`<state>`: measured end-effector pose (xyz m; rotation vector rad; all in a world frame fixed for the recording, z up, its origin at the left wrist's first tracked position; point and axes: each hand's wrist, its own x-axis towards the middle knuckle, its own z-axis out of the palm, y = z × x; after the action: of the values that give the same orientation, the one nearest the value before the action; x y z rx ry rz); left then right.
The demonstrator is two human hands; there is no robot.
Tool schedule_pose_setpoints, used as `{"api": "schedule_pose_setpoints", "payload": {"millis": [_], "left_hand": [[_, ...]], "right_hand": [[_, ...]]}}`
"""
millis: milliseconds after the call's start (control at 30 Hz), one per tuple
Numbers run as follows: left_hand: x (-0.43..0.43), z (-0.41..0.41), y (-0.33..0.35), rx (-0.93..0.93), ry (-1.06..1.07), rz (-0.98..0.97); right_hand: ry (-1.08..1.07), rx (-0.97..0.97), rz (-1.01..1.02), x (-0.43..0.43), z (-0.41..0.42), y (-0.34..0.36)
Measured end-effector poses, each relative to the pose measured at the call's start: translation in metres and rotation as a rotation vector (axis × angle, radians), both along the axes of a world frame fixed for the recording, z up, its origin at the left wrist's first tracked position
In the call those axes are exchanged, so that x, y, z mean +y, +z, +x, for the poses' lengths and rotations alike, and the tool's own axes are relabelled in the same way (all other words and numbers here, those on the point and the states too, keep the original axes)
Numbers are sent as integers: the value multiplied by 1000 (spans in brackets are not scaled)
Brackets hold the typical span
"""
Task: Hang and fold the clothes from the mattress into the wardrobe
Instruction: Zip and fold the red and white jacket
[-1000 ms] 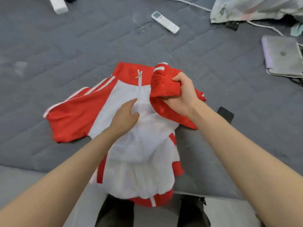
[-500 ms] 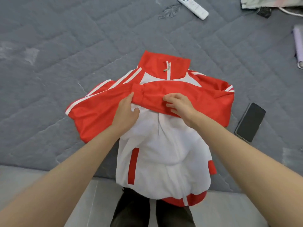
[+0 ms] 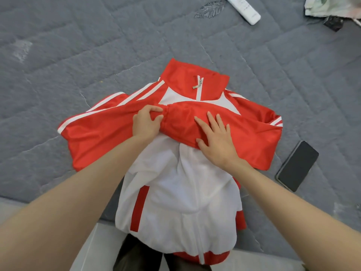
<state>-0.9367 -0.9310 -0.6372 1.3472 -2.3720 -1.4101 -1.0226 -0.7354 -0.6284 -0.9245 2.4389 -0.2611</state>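
The jacket [image 3: 181, 182] is red and white. It lies front up on the grey mattress [image 3: 78, 55], zipped shut. Its collar [image 3: 195, 79] points away from the person. Its bottom end hangs over the edge of the mattress, just above the person's legs.

The right sleeve [image 3: 254, 137] is folded across the chest of the jacket. The left hand [image 3: 145, 124] holds the end of that sleeve, with its fingers curled tight round a bunch of red cloth. The right hand [image 3: 216, 141] lies flat on the sleeve, with its fingers straight and spread out, and presses it down. The left sleeve [image 3: 101, 137] is not folded yet and sticks out to the side.

A black phone [image 3: 297, 165] lies on the mattress near the right side of the jacket. A white remote [image 3: 244, 8] lies far up, well apart from it.

I think the folding has only just begun. The cloth looks smooth and slippery, so the folded sleeve may slide back open when the hands let go. The hanging end may pull the whole jacket off the mattress. The phone is close, so a quick sweep of the arm could knock it, or it could get caught under the cloth.
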Motion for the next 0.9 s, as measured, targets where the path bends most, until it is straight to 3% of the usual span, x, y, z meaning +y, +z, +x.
{"api": "schedule_pose_setpoints", "payload": {"millis": [133, 300, 400, 533, 767, 900], "left_hand": [[-12, 18, 11, 99, 114, -159], [-28, 51, 11, 49, -96, -232], [-38, 73, 14, 43, 46, -338], [-68, 101, 12, -94, 127, -302], [-128, 136, 4, -362, -263, -269], [-159, 152, 1, -450, -555, -332]], "right_hand": [[105, 90, 104, -2, 3, -6], [24, -91, 223, -22, 2, -7], [-32, -24, 132, -44, 10, 4], [99, 10, -92, -85, 24, 19], [221, -190, -313, -181, 76, 21], [200, -271, -190, -225, 104, 14]]}}
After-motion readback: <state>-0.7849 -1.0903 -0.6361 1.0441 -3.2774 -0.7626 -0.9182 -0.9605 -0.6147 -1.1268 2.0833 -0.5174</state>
